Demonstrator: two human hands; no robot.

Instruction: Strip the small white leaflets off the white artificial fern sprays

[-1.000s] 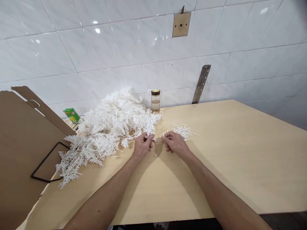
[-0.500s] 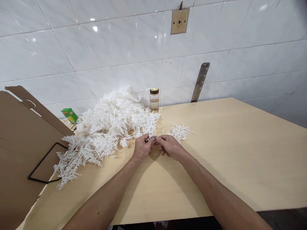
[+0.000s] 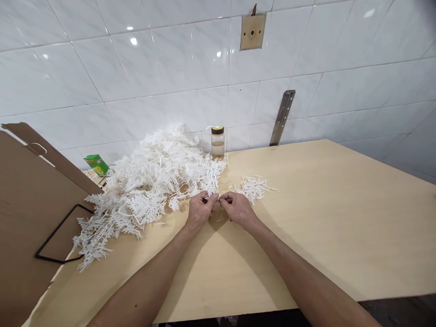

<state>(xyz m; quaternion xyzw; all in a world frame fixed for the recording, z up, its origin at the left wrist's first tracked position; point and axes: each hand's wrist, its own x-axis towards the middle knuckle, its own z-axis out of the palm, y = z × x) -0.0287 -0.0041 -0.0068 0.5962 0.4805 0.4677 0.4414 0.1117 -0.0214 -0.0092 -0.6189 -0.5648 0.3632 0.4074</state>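
A large heap of white feathery sprigs [image 3: 160, 168] covers the left part of the wooden table [image 3: 340, 218]. At its front right edge my left hand [image 3: 200, 210] is closed on a small white sprig, of which only bits show between the fingers. My right hand [image 3: 236, 208] is pinched just beside it, fingertips almost touching the left ones; what it grips is too small to make out. Behind the right hand lies a small pile of short white pieces [image 3: 255, 188]. A few loose bits [image 3: 220, 219] rest below the hands.
A jar with a dark lid [image 3: 217, 141] stands behind the heap near the tiled wall. Farther left are a green box [image 3: 96, 165] and a large cardboard box [image 3: 30, 218] with a black wire frame [image 3: 56, 231]. A metal bracket [image 3: 282, 118] is against the wall.
The fingertips of my two hands have drawn slightly apart, and my right hand's pinch has turned a little. The whole view has shifted slightly.
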